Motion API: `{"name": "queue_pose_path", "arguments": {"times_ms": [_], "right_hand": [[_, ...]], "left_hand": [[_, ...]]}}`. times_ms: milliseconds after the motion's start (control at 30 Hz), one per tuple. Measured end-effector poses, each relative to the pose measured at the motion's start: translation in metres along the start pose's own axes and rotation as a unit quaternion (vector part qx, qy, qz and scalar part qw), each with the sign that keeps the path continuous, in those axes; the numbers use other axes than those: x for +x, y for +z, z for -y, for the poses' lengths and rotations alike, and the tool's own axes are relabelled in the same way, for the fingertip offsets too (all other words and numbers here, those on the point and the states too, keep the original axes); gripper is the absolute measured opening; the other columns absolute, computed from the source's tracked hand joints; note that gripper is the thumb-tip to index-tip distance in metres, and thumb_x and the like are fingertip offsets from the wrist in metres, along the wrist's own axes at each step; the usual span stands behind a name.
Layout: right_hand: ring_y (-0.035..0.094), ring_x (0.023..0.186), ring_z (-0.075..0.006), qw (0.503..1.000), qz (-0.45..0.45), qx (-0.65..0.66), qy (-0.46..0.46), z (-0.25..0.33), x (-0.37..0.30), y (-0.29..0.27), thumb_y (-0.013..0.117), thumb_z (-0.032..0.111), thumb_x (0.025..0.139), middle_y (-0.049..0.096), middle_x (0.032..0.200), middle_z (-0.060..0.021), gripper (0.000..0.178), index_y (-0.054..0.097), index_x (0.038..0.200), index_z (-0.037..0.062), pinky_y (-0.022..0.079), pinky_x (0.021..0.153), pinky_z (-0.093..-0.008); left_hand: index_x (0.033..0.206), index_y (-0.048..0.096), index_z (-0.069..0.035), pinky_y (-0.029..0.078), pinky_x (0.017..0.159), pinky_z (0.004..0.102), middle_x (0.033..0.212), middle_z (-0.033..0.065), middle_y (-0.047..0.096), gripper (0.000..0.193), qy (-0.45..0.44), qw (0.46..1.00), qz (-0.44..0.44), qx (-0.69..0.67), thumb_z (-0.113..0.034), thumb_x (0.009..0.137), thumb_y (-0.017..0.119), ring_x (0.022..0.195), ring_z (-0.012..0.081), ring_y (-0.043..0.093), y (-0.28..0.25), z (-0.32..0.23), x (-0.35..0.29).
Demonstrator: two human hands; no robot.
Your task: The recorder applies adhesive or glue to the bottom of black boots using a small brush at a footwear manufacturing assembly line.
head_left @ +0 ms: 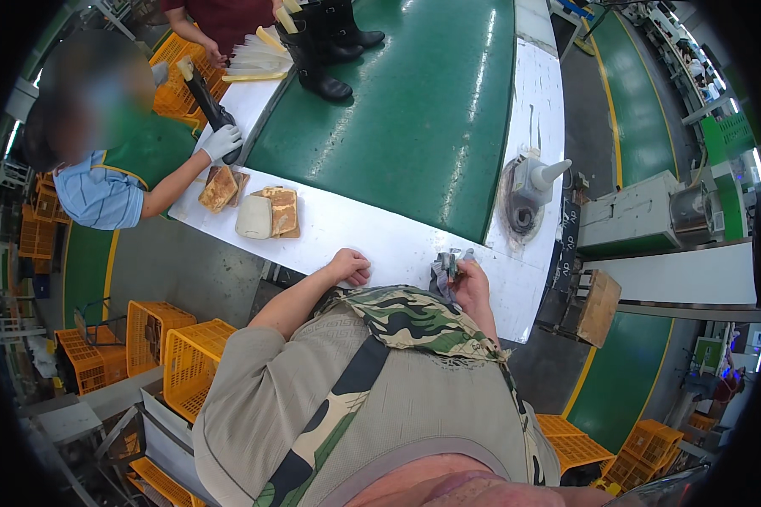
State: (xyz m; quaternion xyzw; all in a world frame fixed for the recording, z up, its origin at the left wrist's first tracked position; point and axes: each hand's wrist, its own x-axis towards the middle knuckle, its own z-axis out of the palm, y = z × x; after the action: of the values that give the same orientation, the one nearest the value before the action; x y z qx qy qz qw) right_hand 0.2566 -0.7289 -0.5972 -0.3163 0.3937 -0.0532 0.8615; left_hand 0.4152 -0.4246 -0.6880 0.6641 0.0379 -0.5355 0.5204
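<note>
Here, in the head view, the right hand (472, 286) pinches a small crumpled grey thing (440, 272), which pokes out just left of its fingers, by the near edge of the white surface (385, 250). The left hand (349, 267) is curled near that edge; I can't tell if it holds anything.

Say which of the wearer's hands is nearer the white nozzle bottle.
Right. In the picture, the right hand is below and left of the white nozzle bottle; the left hand is much farther left.
</note>
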Motion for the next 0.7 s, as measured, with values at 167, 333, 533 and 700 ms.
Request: {"name": "queue_pose_path", "arguments": {"times_ms": [167, 333, 533, 700], "right_hand": [[0.062, 0.066, -0.0181, 0.999, 0.033, -0.028, 0.017, 0.001, 0.003, -0.008, 0.061, 0.012, 0.090, 0.065, 0.080, -0.0032, 0.006, 0.057, 0.095, 0.0116, 0.052, 0.059, -0.0348], [0.063, 0.067, -0.0211, 1.000, 0.012, -0.015, 0.010, -0.001, 0.004, -0.005, 0.062, 0.008, 0.090, 0.063, 0.078, -0.0054, 0.009, 0.054, 0.086, 0.0106, 0.050, 0.055, -0.0351], [0.062, 0.068, -0.0221, 0.999, 0.033, -0.026, 0.020, 0.002, 0.002, -0.001, 0.060, 0.008, 0.090, 0.063, 0.081, -0.0063, 0.006, 0.054, 0.089, 0.0079, 0.050, 0.056, -0.0352], [0.062, 0.065, -0.0216, 0.999, 0.006, -0.038, 0.019, 0.003, 0.002, 0.002, 0.059, 0.009, 0.090, 0.064, 0.081, -0.0065, 0.004, 0.055, 0.089, 0.0080, 0.049, 0.054, -0.0344]], "left_hand": [[0.102, 0.067, 0.002, 0.060, 0.055, 0.0335, 0.085, 0.0149, 0.072, 0.025, -0.007, 1.000, -0.001, -0.001, -0.021, 0.091, 0.067, 0.067, 0.0245, 0.072, 0.000, -0.001, 0.000], [0.100, 0.068, 0.002, 0.059, 0.054, 0.0337, 0.084, 0.0150, 0.072, 0.024, 0.001, 1.000, -0.002, 0.005, -0.021, 0.091, 0.066, 0.066, 0.0253, 0.072, 0.000, -0.001, -0.001], [0.097, 0.069, 0.001, 0.058, 0.052, 0.0336, 0.082, 0.0145, 0.072, 0.021, 0.006, 1.000, -0.007, 0.000, -0.019, 0.090, 0.066, 0.064, 0.0260, 0.072, -0.001, 0.001, -0.001], [0.093, 0.069, 0.003, 0.059, 0.050, 0.0359, 0.081, 0.0163, 0.072, 0.020, 0.011, 1.000, -0.008, -0.013, -0.017, 0.088, 0.067, 0.064, 0.0276, 0.073, -0.001, 0.001, -0.001]]}}
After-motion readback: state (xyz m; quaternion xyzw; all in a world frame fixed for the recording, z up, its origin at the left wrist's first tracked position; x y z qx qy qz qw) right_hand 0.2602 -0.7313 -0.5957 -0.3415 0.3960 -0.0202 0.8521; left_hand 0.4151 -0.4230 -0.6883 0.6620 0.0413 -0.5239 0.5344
